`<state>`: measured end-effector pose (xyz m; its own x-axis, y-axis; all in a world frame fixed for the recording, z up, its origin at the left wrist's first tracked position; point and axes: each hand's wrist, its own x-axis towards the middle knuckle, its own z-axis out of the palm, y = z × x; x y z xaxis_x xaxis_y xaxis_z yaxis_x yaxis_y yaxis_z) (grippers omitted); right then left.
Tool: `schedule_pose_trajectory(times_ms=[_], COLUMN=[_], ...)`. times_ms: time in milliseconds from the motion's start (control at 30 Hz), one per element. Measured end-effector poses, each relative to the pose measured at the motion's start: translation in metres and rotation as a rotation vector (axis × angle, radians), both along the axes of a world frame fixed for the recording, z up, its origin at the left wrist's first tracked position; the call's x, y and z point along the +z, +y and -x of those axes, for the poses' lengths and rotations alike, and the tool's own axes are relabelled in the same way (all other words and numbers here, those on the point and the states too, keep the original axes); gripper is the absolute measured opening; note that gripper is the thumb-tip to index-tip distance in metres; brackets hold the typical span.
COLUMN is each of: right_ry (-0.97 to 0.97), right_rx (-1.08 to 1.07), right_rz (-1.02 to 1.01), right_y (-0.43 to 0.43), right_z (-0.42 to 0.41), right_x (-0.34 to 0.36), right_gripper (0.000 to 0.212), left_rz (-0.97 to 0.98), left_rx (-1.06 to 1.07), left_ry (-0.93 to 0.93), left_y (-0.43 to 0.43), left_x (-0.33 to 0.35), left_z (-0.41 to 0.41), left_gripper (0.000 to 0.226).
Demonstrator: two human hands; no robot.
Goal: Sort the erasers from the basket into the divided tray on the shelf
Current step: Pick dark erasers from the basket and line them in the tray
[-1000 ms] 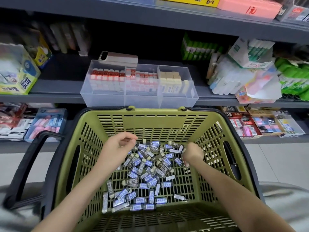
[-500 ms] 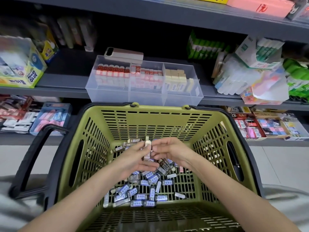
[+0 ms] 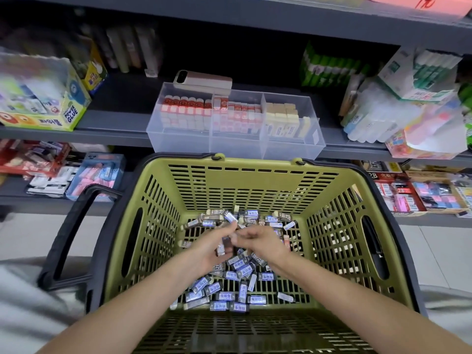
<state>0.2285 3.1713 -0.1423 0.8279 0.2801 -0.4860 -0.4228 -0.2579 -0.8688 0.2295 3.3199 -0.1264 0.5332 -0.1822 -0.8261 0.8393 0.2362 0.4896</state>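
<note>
A green basket (image 3: 255,172) with black rim stands in front of me, its floor strewn with several small erasers (image 3: 224,284) in blue-white and dark sleeves. Both hands meet above the pile. My left hand (image 3: 212,249) holds several erasers, one sticking up at its fingertips and others in the palm. My right hand (image 3: 258,242) has its fingers curled, pinching at the erasers in the left hand. On the shelf behind stands the clear divided tray (image 3: 235,146), with red-white erasers in its left and middle parts and cream ones in its right part.
A phone-like device (image 3: 203,80) lies on the tray's back edge. A glue box (image 3: 43,98) stands at left, bagged goods (image 3: 408,111) at right. The lower shelf holds more eraser packs (image 3: 413,192). The basket's black handle (image 3: 69,236) hangs at left.
The hands, apart over the pile a second ago, have come together at the basket's middle. The left hand now carries erasers and the right hand's fingers have reached into them.
</note>
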Motion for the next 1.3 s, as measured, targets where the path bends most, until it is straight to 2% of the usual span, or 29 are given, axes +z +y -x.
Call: schedule_pose_trajectory(times_ms=[67,100,167,233,300,367,467,567,700,767,833,900,967,1033,1100,1167,1300], right_ry=[0.044,0.055,-0.005,-0.098,-0.165,-0.252,-0.354,-0.398,-0.414,-0.408,-0.361,-0.267,-0.142,-0.080,-0.079,-0.157,-0.293], right_rx=[0.108,0.132,0.139,0.181,0.232,0.333,0.511,0.572,0.559,0.546,0.468,0.273,0.073,-0.065,-0.079,-0.041,0.064], right_rz=[-0.037,0.006,0.262,0.654,0.819,0.892,1.065,1.146,1.180,1.181,1.143,0.958,0.665,0.387,0.209,0.162,0.249], right_y=[0.002,-0.002,-0.020,-0.046,-0.061,-0.064,-0.058,-0.053,-0.043,-0.040,-0.041,-0.042,-0.036,-0.024,-0.010,0.005,0.022], right_z=[0.006,0.007,0.006,0.008,0.010,0.011,0.013,0.011,0.003,0.003,0.006,0.007,0.008,0.008,0.008,0.009,0.005], right_x=[0.003,0.001,-0.010,-0.025,-0.034,-0.040,-0.053,-0.059,-0.057,-0.056,-0.050,-0.038,-0.023,-0.005,0.011,0.022,0.033], right_gripper=[0.008,0.012,0.017,0.026,0.038,0.051,0.069,0.065,0.045,0.037,0.032,0.025,0.034,0.028,0.021,0.020,0.020], left_rz=[0.030,-0.012,-0.145,-0.425,-0.680,-0.749,-0.777,-0.831,-0.835,-0.798,-0.677,-0.516,-0.387,-0.201,-0.054,0.059,0.188], left_rx=[0.073,0.110,0.086,-0.204,-0.527,-0.735,-1.028,-1.158,-1.082,-1.038,-0.880,-0.577,-0.308,-0.136,-0.066,-0.024,0.111], left_ry=[-0.019,-0.028,-0.079,-0.274,-0.481,-0.552,-0.554,-0.557,-0.492,-0.432,-0.365,-0.278,-0.177,-0.110,-0.060,-0.041,-0.059], left_y=[-0.010,-0.012,-0.011,0.001,0.019,0.033,0.036,0.031,0.030,0.033,0.036,0.035,0.031,0.025,0.019,0.013,0.010], left_x=[-0.008,-0.014,-0.023,-0.037,-0.048,-0.053,-0.059,-0.069,-0.072,-0.071,-0.066,-0.055,-0.042,-0.029,-0.017,-0.010,-0.003], left_z=[0.002,0.003,0.003,0.003,0.000,-0.001,0.003,0.006,0.004,0.002,0.000,-0.005,-0.011,-0.014,-0.016,-0.013,-0.004], left_gripper=[0.020,0.015,0.014,0.014,0.014,0.019,0.029,0.035,0.062,0.060,0.044,0.030,0.033,0.031,0.037,0.048,0.055])
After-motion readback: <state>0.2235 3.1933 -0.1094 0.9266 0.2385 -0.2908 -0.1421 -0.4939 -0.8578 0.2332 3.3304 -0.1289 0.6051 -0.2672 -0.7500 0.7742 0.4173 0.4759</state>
